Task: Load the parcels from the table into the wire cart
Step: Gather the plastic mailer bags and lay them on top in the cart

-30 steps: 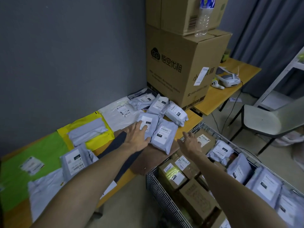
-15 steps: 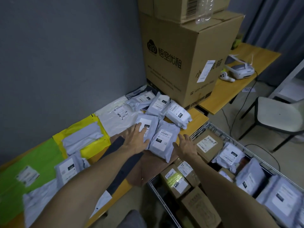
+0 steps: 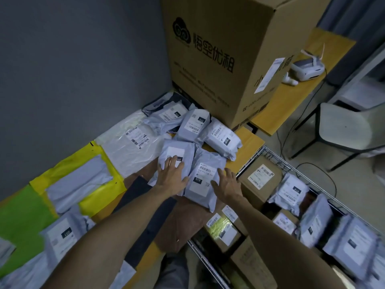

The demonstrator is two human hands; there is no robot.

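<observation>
Grey plastic parcel (image 3: 203, 174) at the desk (image 3: 248, 142) edge lies under the right hand (image 3: 227, 184), fingers spread, gripping nothing. The left hand (image 3: 173, 176) presses flat on a second parcel (image 3: 181, 149). Both look soft, light and slippery, so pinch the slack edges. The wire cart (image 3: 277, 158) stands alongside.

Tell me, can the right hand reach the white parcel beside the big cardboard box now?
Probably yes. The white parcel lies uncovered just beyond the right hand, which rests open on a grey parcel. The cardboard box stands behind it, not in the way.
</observation>
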